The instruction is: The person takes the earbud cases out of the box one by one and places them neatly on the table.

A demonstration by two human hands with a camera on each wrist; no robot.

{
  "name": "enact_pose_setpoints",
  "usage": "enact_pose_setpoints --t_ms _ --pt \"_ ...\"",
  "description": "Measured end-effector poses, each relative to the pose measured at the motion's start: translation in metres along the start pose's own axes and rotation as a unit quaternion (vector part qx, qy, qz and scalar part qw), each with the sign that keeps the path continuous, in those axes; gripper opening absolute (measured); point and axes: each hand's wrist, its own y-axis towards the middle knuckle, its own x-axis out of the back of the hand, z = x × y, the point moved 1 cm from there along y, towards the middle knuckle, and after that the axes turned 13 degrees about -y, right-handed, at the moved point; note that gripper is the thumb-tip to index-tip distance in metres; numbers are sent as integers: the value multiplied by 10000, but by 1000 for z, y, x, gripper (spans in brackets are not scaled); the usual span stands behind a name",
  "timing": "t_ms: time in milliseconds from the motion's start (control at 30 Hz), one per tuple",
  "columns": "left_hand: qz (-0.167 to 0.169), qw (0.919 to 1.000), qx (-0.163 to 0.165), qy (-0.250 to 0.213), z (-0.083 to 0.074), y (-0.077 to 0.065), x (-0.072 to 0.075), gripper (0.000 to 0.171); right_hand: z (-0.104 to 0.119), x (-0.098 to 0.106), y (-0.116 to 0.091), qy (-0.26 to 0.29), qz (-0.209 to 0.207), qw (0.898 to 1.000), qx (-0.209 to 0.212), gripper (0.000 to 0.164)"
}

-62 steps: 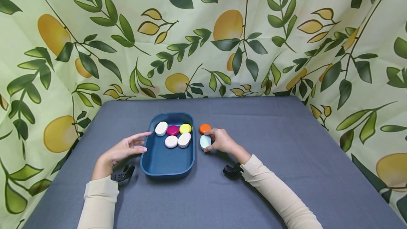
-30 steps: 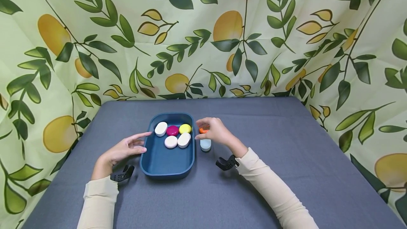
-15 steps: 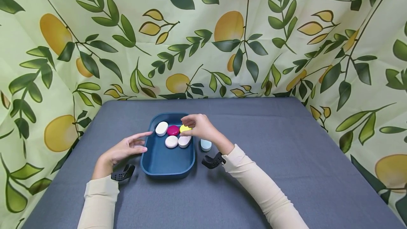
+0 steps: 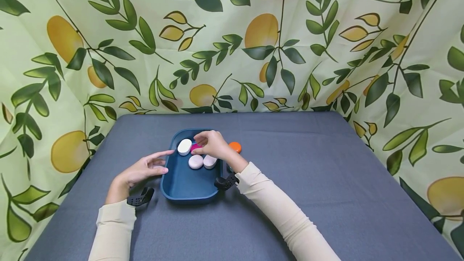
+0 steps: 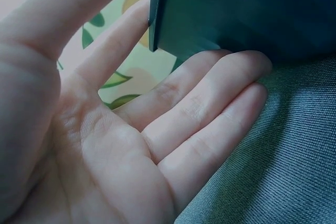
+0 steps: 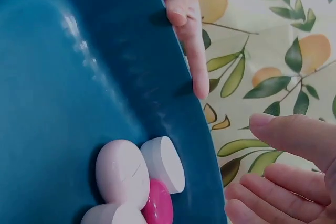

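Note:
My left hand (image 4: 139, 170) has its fingers loosely extended against the left wall of a blue tray (image 4: 185, 184); the left wrist view shows its palm holding nothing. Inside the tray lie several smooth, soap-like rounded pieces. My right hand (image 4: 214, 145) hovers over them, thumb and fingertips apart beside a magenta piece (image 4: 195, 148). Nothing sits between those fingers in the right wrist view. Near them are a white oval piece (image 4: 184, 147) and a pale round piece (image 4: 195, 162). Another white piece (image 4: 210, 162) is partly covered by the right hand, which hides the yellow one.
An orange piece (image 4: 235, 147) lies on the grey cloth outside the tray's right side. The light blue piece close by is mostly hidden behind the right wrist. A leaf-patterned curtain (image 4: 232, 51) stands behind the table (image 4: 308, 164).
My right hand has moved left from the light blue piece, past the orange and yellow ones, to the magenta piece. The left hand and the pieces keep their places.

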Motion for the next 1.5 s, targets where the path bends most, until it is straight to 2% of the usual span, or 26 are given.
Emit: enact_pose_setpoints --t_ms 233,500,867,1133,1367,1500 --pt "44 10000 10 -24 -1 1 0 65 3 -4 17 167 9 9989 -434 48" --pt "18 10000 -26 -38 0 2 0 64 4 -18 29 -109 -14 9975 -703 45" --pt "-9 9999 -28 -99 3 3 -1 67 -17 -31 38 -435 -282 9928 -1082 43" --pt "-43 9998 -77 -191 3 3 -1 67 -18 -35 41 -729 1 9891 -1279 44" --pt "-71 9999 -63 -129 4 2 0 66 -16 -39 42 -1408 421 9830 -1101 47" --pt "-76 9999 -77 -88 4 1 0 67 -16 -42 43 -1532 597 9793 -1179 50"
